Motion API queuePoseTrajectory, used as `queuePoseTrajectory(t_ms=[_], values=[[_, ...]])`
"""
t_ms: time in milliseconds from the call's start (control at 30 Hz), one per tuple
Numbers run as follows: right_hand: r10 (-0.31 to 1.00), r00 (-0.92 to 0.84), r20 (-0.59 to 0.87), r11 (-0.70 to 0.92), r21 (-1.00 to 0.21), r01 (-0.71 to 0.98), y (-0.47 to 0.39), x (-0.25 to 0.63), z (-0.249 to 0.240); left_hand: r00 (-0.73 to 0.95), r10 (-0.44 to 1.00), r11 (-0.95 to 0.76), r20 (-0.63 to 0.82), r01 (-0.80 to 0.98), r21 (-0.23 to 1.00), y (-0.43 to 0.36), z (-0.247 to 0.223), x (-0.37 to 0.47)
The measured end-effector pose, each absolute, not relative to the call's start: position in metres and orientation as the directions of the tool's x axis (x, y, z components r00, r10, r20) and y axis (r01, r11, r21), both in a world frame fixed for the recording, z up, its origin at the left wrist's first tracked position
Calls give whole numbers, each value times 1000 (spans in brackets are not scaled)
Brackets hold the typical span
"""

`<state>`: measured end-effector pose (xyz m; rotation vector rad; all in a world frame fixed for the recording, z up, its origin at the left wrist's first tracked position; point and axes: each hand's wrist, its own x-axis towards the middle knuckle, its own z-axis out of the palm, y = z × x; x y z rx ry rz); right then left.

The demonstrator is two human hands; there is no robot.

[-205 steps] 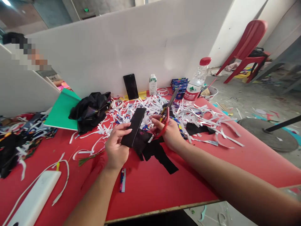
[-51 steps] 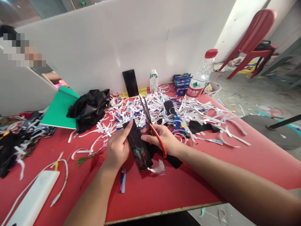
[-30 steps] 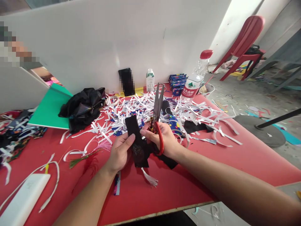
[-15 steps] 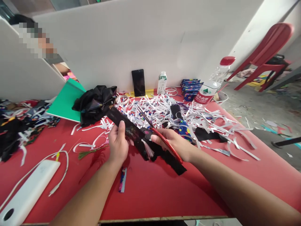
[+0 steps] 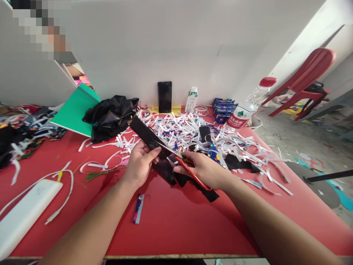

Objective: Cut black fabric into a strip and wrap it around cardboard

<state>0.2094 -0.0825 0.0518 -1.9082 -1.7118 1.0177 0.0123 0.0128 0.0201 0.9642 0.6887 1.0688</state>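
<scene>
My left hand (image 5: 142,162) pinches a black fabric strip (image 5: 141,130) between thumb and fingers, above the red table. In my right hand (image 5: 205,170) is a pair of red-handled scissors (image 5: 190,170), the fingers closed round the handles. Its blades lie along the black strip close to my left fingertips and point up and left. Below them, a further piece of black fabric (image 5: 162,173) hangs under the strip, and its dark end reaches under my right hand. A heap of white paper-like strips (image 5: 176,129) lies just beyond both hands.
On the red table (image 5: 165,228) are a white power bank (image 5: 33,206) with cable, a green board (image 5: 74,114), bunched black fabric (image 5: 110,117), a phone (image 5: 164,96), a small carton (image 5: 191,99), stacked blue packets (image 5: 223,109) and a large bottle (image 5: 239,114). A red chair (image 5: 306,81) stands right.
The scissors have swung from pointing over the heap to lying along the black strip. My left hand has turned with its thumb lower. A pink-white tuft at the fabric is now out of sight.
</scene>
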Motion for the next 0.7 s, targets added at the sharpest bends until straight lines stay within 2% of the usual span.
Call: queuePoseTrajectory(t_ms=[200, 533, 700], values=[[970, 53, -237, -195, -628, 754, -83, 203, 48, 262, 965, 98, 19, -425, 900, 11, 16, 13], [972, 100, -214, -212, -607, 766, -84, 198, 41, 300, 952, 83, 55, -427, 901, 8, 13, 14], [974, 29, -226, -166, -622, 765, -83, 201, 43, 316, 948, 127, 38, -483, 867, 7, 17, 14]])
